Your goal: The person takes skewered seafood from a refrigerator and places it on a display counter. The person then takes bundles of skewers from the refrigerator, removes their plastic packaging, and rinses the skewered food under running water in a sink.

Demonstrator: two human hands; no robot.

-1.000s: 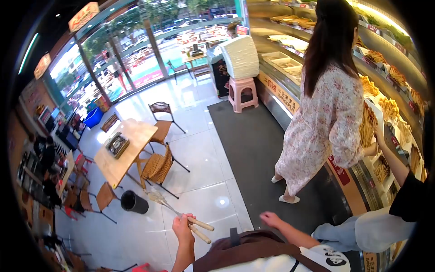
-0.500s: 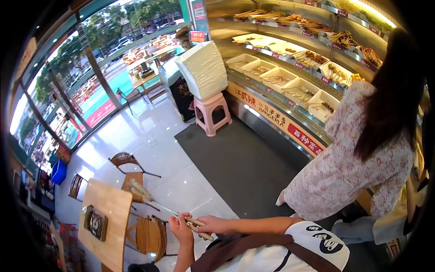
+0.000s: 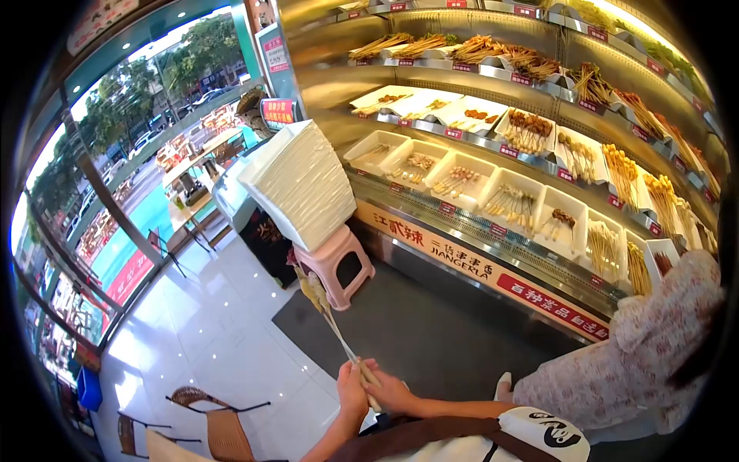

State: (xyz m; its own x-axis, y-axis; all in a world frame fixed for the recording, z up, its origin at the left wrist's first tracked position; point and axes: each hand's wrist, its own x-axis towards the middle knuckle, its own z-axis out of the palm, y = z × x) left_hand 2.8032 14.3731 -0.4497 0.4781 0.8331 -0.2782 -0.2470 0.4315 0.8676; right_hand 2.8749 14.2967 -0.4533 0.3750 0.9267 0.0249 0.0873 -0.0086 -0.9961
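Both left hand and right hand closed round a wooden-handled utensil, counter sign lettered "江贰辣", "JIANGERLA"

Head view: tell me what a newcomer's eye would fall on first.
The brightly lit display case, its shelves loaded with skewers, dominates the upper right. Left of it, a tall white stack sits on a pink stool. At lower centre, the left hand and right hand grip wooden-handled rods with pale lumps at the far end.
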